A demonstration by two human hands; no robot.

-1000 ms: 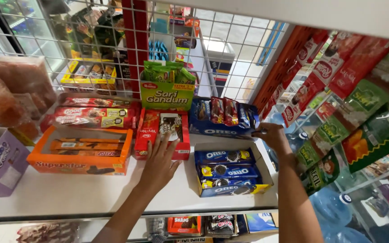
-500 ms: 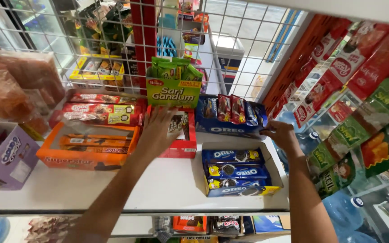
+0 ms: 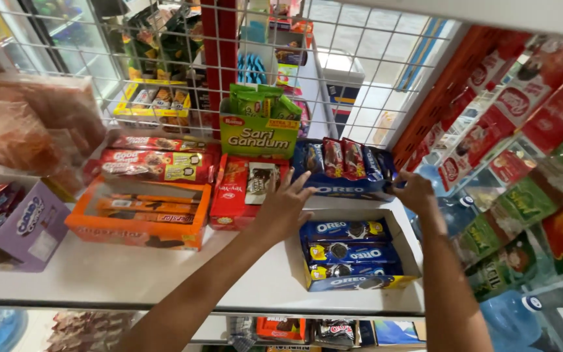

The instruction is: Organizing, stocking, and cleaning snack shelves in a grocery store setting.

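**Both hands at the dark-blue biscuit carton, back of the shelf**

While the left hand (image 3: 286,207) lies spread with its fingers fanned apart, it grips nothing; its fingertips touch the front left corner of the dark-blue display carton (image 3: 343,171) and the right edge of the red snack box (image 3: 247,190) just beside it. The palm hovers over the white shelf (image 3: 131,274).

The right hand (image 3: 414,191) is at the carton's right end. Its fingers curl around that corner and appear to clasp it, though the fingertips are hidden behind the cardboard, so the firmness of hold is not readable.

The carton sits between the two hands, at the rear of the shelf against the wire grid (image 3: 360,58). Red and blue biscuit packs stand upright in it.

Below both hands, nearer the viewer: an open white tray of blue sandwich-biscuit rolls (image 3: 353,254), the rolls lying flat in rows. The left wrist passes just beside its left wall.

Above the left hand: a green carton of green sachets (image 3: 259,127), standing behind the red snack box.

Left of the left hand: an orange display box (image 3: 139,215), with red wafer packs (image 3: 154,164) stacked behind it. Far left: a purple box (image 3: 24,225) at the shelf end.

Right of the right hand: hanging strips of red and green sachets (image 3: 522,163), well apart from the carton.
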